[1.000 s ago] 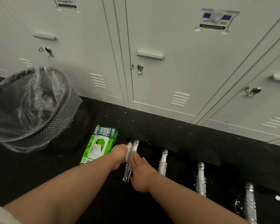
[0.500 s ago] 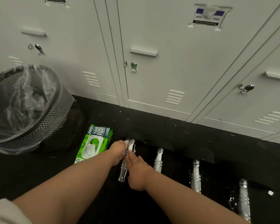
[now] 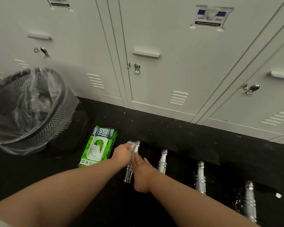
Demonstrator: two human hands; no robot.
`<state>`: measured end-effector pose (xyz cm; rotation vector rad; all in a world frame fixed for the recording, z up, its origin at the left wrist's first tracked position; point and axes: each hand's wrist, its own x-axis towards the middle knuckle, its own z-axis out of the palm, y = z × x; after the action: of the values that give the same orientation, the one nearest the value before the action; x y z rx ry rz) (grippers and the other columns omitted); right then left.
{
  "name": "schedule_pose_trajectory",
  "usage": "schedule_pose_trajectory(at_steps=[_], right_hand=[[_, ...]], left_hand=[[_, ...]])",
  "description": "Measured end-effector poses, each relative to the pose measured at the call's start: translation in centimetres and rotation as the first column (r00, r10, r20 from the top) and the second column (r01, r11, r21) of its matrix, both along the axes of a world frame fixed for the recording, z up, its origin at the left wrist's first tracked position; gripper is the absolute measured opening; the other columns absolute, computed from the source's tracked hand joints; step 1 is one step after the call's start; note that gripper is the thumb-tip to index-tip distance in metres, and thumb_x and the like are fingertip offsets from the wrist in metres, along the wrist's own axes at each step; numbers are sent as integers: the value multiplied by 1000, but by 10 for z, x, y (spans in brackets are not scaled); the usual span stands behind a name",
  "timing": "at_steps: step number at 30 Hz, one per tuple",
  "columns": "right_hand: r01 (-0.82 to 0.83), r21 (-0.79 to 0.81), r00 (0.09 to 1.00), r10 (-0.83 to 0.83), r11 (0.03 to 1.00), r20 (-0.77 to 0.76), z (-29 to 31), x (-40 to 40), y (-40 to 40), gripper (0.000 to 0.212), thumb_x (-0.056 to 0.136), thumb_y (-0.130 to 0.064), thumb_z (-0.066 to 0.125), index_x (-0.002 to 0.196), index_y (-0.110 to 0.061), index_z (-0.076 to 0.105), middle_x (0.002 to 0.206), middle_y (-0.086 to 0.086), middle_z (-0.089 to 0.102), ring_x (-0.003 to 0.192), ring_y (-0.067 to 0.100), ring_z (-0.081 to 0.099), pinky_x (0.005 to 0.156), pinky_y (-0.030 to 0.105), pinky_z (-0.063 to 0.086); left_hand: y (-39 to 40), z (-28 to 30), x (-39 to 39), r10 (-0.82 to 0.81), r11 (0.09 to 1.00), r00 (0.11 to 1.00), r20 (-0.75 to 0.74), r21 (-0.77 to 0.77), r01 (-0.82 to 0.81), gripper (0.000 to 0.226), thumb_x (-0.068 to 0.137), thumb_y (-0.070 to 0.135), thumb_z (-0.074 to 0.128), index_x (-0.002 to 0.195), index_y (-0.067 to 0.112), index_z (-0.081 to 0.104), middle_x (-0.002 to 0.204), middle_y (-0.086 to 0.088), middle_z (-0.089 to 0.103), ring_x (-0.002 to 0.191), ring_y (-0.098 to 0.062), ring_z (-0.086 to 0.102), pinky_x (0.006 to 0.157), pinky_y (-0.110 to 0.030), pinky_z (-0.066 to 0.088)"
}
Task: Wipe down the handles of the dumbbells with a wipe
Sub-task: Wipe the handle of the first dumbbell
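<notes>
Leftward, mesh bin (image 3: 56,115) held a clear liner with crumpled scraps; left hand (image 3: 122,153) pinched wipe (image 3: 131,143) against the leftmost handle (image 3: 132,163) on the floor, right hand (image 3: 142,174) fingers straight, steadying it.

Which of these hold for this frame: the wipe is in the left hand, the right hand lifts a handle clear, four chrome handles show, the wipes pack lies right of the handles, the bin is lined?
1. The left hand holds the wipe. True.
2. The right hand lifts the leftmost handle clear. False: it steadies it in place.
3. Four chrome handles show. True.
4. The wipes pack lies right of the handles. False: left.
5. The mesh bin has a plastic liner. True.
</notes>
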<state>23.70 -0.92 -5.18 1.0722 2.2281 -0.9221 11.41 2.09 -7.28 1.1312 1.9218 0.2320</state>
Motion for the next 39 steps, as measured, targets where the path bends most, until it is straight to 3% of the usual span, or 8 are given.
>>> schedule_pose_trajectory(at_steps=[3, 8, 12, 17, 23, 31, 35, 39], right_hand=[[-9, -20, 1000, 10, 1000, 15, 3, 3, 0, 95, 83, -22, 54, 150, -8, -11, 156, 16, -21, 147, 27, -10, 121, 41, -1], [-21, -14, 999, 22, 1000, 38, 3, 5, 2, 95, 83, -21, 54, 150, -9, -11, 156, 15, -22, 147, 25, -10, 122, 40, 0], [-23, -10, 999, 23, 1000, 37, 2, 2, 2, 95, 83, -21, 55, 150, -9, -11, 156, 16, -23, 147, 26, -10, 121, 40, -1], [3, -14, 1000, -3, 1000, 15, 2, 0, 1, 98, 82, -18, 56, 149, -8, -15, 156, 15, -22, 147, 25, -10, 121, 38, -2], [28, -15, 1000, -28, 999, 3, 1, -2, 1, 97, 82, -16, 55, 149, -7, -14, 156, 14, -22, 147, 24, -10, 121, 38, -1], [70, -67, 996, -73, 995, -51, 2, -1, 4, 93, 84, -13, 51, 150, -10, -14, 157, 12, -23, 148, 23, -9, 120, 34, -1], [162, -144, 976, -180, 976, -124, 0, 6, 4, 88, 85, -9, 47, 151, -23, -9, 158, 0, -20, 148, 29, 0, 119, 37, 8], [187, -116, 965, -205, 975, -164, -6, 17, 1, 80, 85, -11, 44, 152, -29, 4, 161, -2, -5, 145, 32, 19, 115, 38, 30]], left_hand=[[-12, 10, 7, -163, 986, 986, 32, 37, 161, 35, 98, 16, 45, 131, 14, 56, 117, -14, 64, 101, -20, 61, 89, -23, 44], [-10, 11, 7, -384, 923, 907, -173, -41, 383, 42, 99, 16, 36, 141, 17, 41, 129, -14, 58, 116, -31, 56, 95, -32, 44], [-9, 5, 6, -162, 985, 986, -30, -58, 160, 42, 97, 22, 41, 139, 25, 47, 116, -13, 62, 106, -26, 62, 93, -31, 48], [5, 4, 6, -5, 990, 999, -52, -141, -3, 34, 99, 11, 37, 126, 1, 55, 123, -17, 62, 115, -31, 59, 95, -33, 46], [-3, -5, 0, 355, 886, 903, 242, -395, -242, 19, 93, 18, 54, 100, 7, 68, 72, -7, 62, 65, -19, 59, 60, -27, 47], [-5, -5, 0, 194, 980, 978, 73, -65, -189, 34, 99, 13, 40, 127, 2, 56, 125, -20, 61, 116, -33, 58, 93, -31, 48], [-21, -7, 3, -39, 992, 999, 5, 120, 38, 36, 100, 21, 41, 133, 20, 55, 124, -11, 64, 112, -22, 60, 94, -20, 43], [-21, -13, -4, -392, 918, 912, -123, 16, 397, 43, 96, 35, 37, 138, 32, 42, 125, -11, 60, 109, -27, 61, 95, -31, 46]])
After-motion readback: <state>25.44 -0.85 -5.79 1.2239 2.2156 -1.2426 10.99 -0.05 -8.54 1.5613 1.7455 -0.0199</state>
